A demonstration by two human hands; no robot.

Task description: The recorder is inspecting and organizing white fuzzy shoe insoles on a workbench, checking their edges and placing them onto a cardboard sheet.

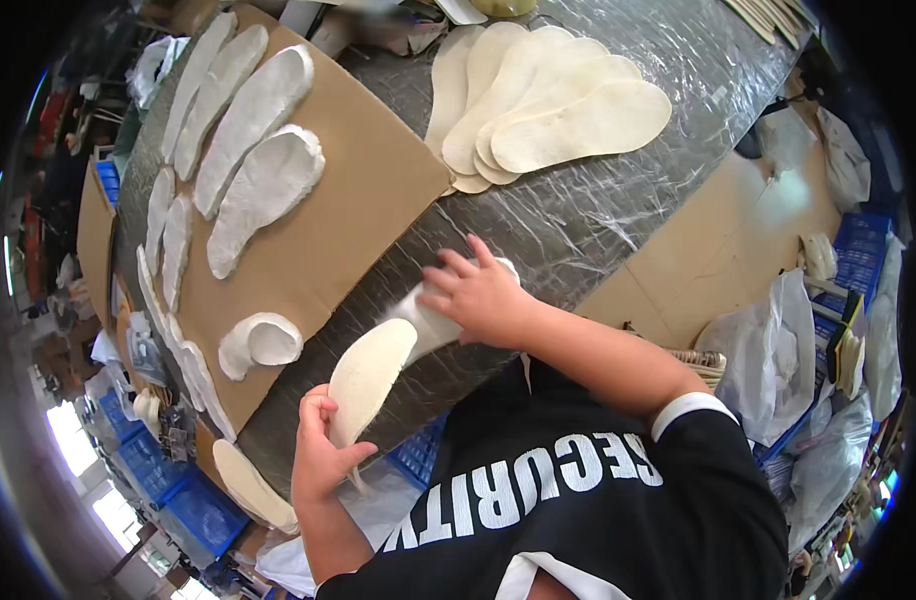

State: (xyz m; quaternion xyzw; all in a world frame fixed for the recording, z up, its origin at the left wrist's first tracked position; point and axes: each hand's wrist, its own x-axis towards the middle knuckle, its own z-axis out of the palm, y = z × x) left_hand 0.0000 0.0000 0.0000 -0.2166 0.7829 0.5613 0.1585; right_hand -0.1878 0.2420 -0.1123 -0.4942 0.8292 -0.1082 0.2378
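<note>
My left hand (325, 447) holds a cream insole (370, 378) by its lower end, fingers at one edge and thumb near the other. The insole stands tilted above the dark tabletop (378, 290). Just past it, my right hand (481, 300) is spread over a white fuzzy foot-shaped piece (426, 325) lying on the table. Its fingers are apart and slightly blurred, and they hide part of that piece. Whether the fingertips press on it I cannot tell.
A brown cardboard sheet (348, 190) at left carries several white molded foot-shaped pieces (253, 130). Several cream insoles (588, 125) lie fanned out at the far side. More insoles (250, 485) rest at the table's near left edge. Plastic bags (768, 350) and blue crates (860, 255) stand at right.
</note>
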